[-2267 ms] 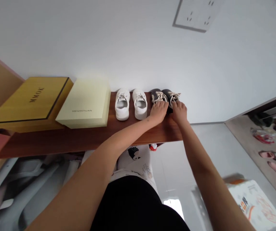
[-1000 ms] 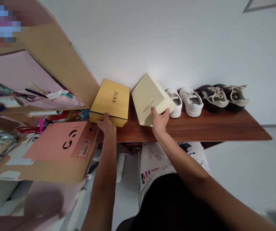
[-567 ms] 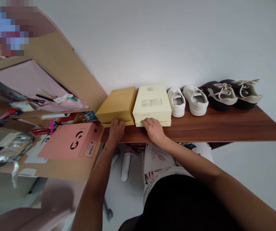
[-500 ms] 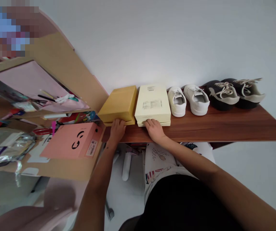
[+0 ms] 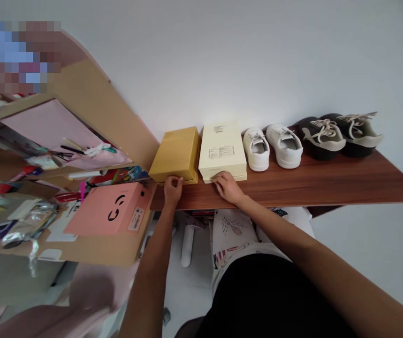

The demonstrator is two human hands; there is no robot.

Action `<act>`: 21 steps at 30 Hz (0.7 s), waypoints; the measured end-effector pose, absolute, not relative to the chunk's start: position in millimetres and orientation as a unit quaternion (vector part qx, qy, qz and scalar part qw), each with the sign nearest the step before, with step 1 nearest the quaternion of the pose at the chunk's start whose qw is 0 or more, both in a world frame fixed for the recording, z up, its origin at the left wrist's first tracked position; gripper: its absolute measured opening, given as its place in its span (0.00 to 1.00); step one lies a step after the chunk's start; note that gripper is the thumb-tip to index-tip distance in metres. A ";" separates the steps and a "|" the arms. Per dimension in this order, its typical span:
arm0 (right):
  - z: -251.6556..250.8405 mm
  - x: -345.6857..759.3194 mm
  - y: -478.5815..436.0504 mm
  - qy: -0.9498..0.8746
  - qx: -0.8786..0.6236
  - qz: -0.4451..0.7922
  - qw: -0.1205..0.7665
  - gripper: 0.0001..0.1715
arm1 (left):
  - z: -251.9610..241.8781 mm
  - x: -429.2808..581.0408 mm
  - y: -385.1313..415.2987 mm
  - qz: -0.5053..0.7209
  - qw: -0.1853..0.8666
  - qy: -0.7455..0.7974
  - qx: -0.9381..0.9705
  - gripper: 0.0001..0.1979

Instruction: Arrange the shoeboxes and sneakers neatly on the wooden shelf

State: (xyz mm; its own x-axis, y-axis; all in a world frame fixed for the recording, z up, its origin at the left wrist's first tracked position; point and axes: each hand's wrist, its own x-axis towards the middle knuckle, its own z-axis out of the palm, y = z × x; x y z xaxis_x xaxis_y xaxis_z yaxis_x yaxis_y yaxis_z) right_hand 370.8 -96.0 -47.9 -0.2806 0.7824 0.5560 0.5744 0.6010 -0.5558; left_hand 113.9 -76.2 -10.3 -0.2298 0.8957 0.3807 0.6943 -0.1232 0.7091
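Yellow box (image 5: 175,150) and cream box (image 5: 223,145) lie flat, side by side, at the left end of the brown surface (image 5: 328,185), against the wall. At the yellow one's low front edge is the left hand (image 5: 173,188), partly closed, thumb and forefinger nearly together and touching the cardboard. Curled fingers of the right hand (image 5: 227,187) rest on the front of the cream one, near its right-of-left corner half, thumb low; whether either hand grips or only presses, I cannot tell.

Both boxes point their short ends at the person, long axes running back to the wall; the yellow one slants a little, its far end toward the right. Its upper face is plain, while the cream one's carries printed blocks too small to read. Beyond stand white shoes (image 5: 285,152), then dark shoes (image 5: 323,138), toes to the wall.

Fingertips are partly hidden, as are the boxes' undersides. Blurred squares cover the upper left, and the brown surface's right tip is cut off by the frame.
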 end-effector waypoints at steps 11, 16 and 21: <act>-21.2 510.3 -141.3 -0.641 -0.618 0.020 0.454 0.16 | 44.7 244.9 -110.4 0.401 -0.010 0.445 0.801 0.18; -9.8 582.3 -100.2 -0.594 -0.712 -0.053 0.371 0.23 | 46.2 359.4 -99.1 0.339 0.085 0.394 0.850 0.21; -19.8 604.6 -65.6 -0.581 -0.707 0.041 0.401 0.29 | 21.4 452.3 -57.4 0.234 0.100 0.570 0.781 0.23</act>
